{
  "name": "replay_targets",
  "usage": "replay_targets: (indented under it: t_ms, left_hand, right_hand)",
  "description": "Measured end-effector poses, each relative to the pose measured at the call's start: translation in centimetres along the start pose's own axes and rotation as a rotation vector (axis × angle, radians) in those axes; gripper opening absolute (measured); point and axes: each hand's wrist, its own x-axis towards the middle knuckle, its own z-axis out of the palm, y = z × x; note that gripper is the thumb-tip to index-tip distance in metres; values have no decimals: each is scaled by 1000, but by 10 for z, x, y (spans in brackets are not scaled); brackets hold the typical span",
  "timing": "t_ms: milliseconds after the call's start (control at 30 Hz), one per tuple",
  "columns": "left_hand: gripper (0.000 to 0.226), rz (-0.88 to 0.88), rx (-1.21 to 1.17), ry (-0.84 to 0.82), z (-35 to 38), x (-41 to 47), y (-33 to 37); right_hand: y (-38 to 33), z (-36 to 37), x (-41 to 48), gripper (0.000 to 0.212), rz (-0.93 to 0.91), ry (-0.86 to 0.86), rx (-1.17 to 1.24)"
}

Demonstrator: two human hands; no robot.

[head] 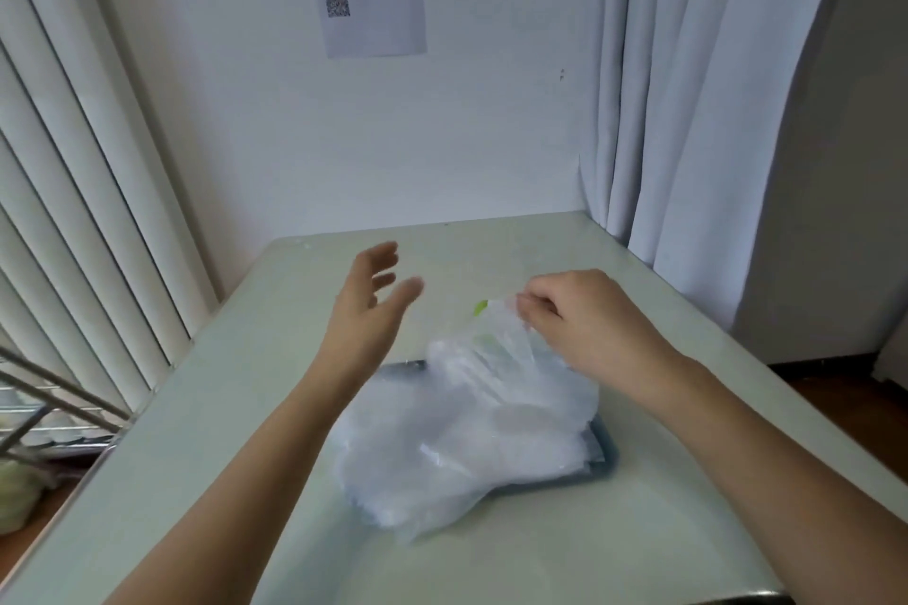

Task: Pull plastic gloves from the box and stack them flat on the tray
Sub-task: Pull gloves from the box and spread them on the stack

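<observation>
Right grip (584, 324): I see it pinching a clear plastic glove (496, 354) above the dark tray (607, 457).
Left grip (363, 310): released, fingers spread, left of the tray.

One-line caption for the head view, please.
Right hand pinches a plastic glove over the pile of gloves on the tray; left hand hovers open.

Piled gloves (467, 447) hide most of the tray (607, 459); the left hand (366, 310) is blurred.
</observation>
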Motion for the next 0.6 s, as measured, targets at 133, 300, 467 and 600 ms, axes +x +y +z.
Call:
replay_targets:
  t_ms: [133, 300, 467, 600]
  left_hand:
    - [89, 393, 406, -245, -3, -34, 38]
    - [71, 466, 673, -270, 2, -35, 44]
    - [11, 338, 490, -197, -3, -22, 37]
    - [17, 109, 260, -334, -18, -12, 33]
  right_hand:
    - [-42, -18, 6, 59, -11, -79, -251]
    - [-59, -27, 13, 58, -5, -102, -271]
    - [-53, -37, 10, 44, -65, -130, -15]
    - [-27, -36, 12, 19, 10, -222, 282]
